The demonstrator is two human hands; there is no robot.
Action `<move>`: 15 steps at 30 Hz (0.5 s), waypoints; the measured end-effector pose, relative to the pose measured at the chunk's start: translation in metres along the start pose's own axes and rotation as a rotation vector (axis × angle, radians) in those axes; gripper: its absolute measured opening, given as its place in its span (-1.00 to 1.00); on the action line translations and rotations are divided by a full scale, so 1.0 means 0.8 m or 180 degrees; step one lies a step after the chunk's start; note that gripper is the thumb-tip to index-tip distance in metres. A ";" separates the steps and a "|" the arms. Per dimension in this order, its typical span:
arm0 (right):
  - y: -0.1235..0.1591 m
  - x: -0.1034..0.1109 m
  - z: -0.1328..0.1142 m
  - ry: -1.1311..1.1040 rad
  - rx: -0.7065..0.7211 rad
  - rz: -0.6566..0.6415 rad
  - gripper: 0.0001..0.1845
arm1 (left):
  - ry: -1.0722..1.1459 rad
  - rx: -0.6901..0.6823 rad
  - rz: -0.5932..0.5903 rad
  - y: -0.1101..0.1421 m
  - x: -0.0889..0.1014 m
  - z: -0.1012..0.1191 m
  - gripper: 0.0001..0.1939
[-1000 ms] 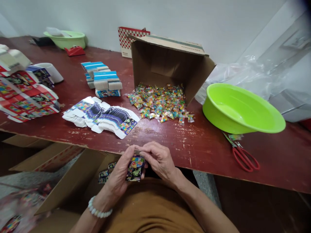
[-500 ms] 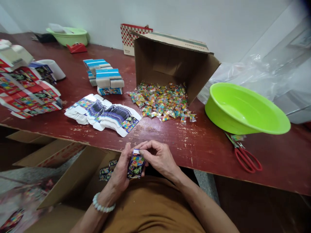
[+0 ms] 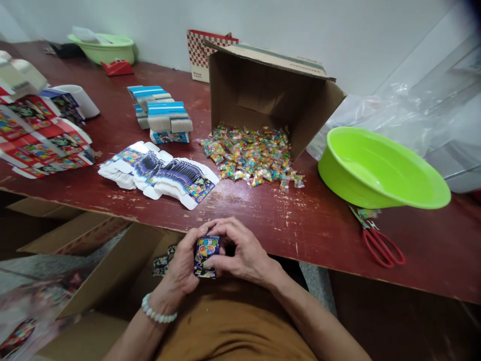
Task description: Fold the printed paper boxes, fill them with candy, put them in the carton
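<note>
A small purple candy box (image 3: 206,249) with bright printing sits between my two hands, just in front of the table edge. My left hand (image 3: 184,260) is closed around its left side. My right hand (image 3: 240,250) grips the right side, its thumb lying across the lower front and its fingers behind the top. No white flap shows at the box's top. Beyond my hands, a fanned stack of flat purple cartons (image 3: 161,173) lies on the table. Small clear packets of colourful candies (image 3: 251,155) spill from a cardboard box (image 3: 270,95) on its side.
A green basin (image 3: 383,170) stands at the right, with red-handled scissors (image 3: 381,245) by it. Blue carton bundles (image 3: 169,115) and red ones (image 3: 45,135) stand at the left. Below the table edge, an open cardboard box (image 3: 101,265) holds several finished-looking purple boxes (image 3: 161,265).
The white flap at the candy box's top has gone out of sight. My right thumb has moved from the top edge down onto the lower front. The view has shifted slightly.
</note>
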State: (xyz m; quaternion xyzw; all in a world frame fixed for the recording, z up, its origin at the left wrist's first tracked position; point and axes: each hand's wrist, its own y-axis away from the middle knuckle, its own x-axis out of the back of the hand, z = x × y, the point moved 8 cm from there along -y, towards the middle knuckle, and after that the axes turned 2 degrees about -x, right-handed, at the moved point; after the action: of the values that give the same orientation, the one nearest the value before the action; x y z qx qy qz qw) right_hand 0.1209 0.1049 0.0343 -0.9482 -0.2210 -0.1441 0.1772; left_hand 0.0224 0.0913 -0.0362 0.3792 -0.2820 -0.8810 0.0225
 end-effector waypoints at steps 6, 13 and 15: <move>0.001 -0.041 0.000 0.1417 0.0267 -0.0367 0.07 | 0.0188 -0.0333 0.0308 0.000 0.013 0.017 -0.67; -0.028 -0.085 -0.005 0.1512 0.0773 -0.0869 -0.02 | -0.0523 -0.0601 0.0735 0.015 0.068 0.035 -0.58; -0.048 -0.077 0.006 0.1369 0.0678 -0.0861 0.08 | -0.1285 -0.0862 0.1058 0.027 0.112 0.052 -0.53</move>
State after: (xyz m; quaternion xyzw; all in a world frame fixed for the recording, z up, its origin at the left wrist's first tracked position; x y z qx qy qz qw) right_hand 0.0507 0.1160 0.0183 -0.8337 -0.3168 -0.3404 0.2978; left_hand -0.0735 0.0708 -0.0606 0.1385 -0.2189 -0.9525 0.1604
